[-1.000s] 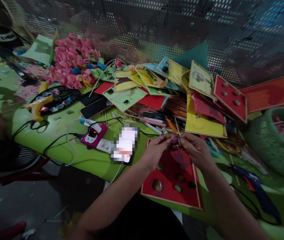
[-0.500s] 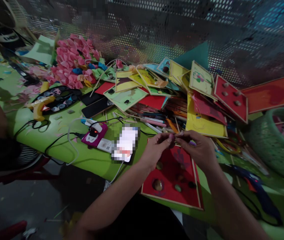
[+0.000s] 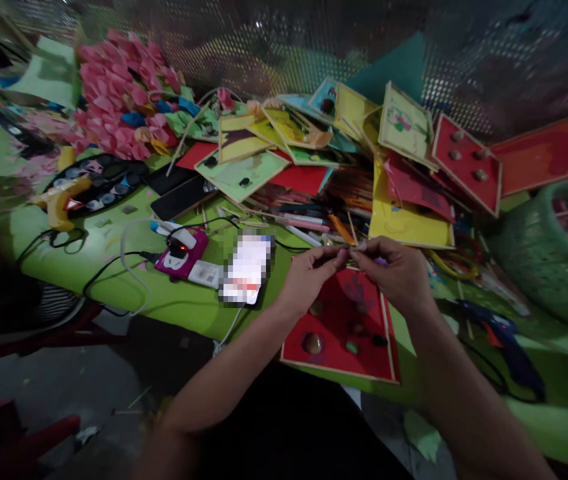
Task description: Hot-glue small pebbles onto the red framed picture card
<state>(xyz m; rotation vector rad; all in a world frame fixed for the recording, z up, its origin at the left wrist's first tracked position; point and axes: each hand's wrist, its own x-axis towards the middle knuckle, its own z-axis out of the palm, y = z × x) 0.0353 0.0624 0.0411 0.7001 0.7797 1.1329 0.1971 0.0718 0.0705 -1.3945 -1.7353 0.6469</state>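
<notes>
My left hand (image 3: pixel 309 277) and my right hand (image 3: pixel 394 270) meet fingertip to fingertip above a red framed card (image 3: pixel 337 340). Both pinch a tiny thing between them, too small and blurred to name. The red card lies at the near edge of the green table (image 3: pixel 114 280) and carries several small stones stuck to it. A phone (image 3: pixel 247 270) lies just left of my left hand.
A heap of coloured framed cards (image 3: pixel 404 133) and pens covers the table's middle. Pink paper flowers (image 3: pixel 114 110) pile at the back left. A yellow glue gun (image 3: pixel 59 207), a blue glue gun (image 3: pixel 504 343), a green basket (image 3: pixel 549 260), cables and a pink charger (image 3: pixel 181 253) surround me.
The view has tilted and shifted, so everything sits a little higher and left. My hands stayed pinched together, rising slightly; the pinkish bit seen between the fingers earlier is no longer clear.
</notes>
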